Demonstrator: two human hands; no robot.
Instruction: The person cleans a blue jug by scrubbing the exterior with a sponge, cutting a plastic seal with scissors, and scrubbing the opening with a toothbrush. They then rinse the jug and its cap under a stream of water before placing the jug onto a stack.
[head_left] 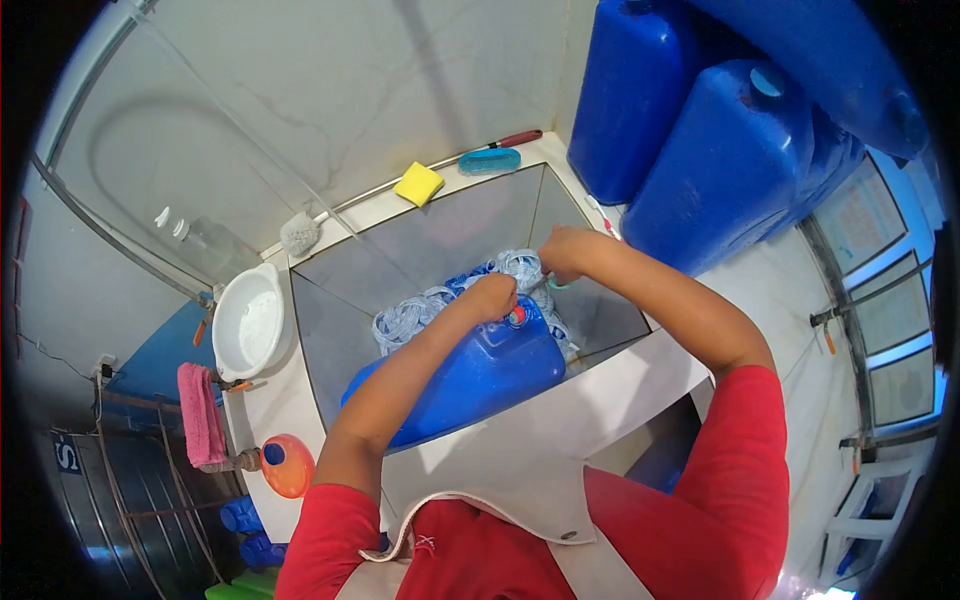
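A blue jerrycan (490,375) lies tilted in the grey tiled basin (400,255), its neck end toward the upper right. My left hand (492,298) is closed at the top of the jerrycan, beside its opening, where a small red and teal spot (517,316) shows. Just to the right, my right hand (565,252) is closed with the fingers pointing down. A thin teal curved piece (557,284) shows under those fingers; most of it is hidden. Behind the jerrycan, both hands are close to a heap of light blue-grey stringy cloth (415,318).
On the ledge are a yellow sponge (418,184), a blue brush (489,161), a long-handled round brush (300,234) and a white basin (248,322). An orange container (287,466) stands at left, near a pink towel (201,415). Large blue jerrycans (725,160) stand at right.
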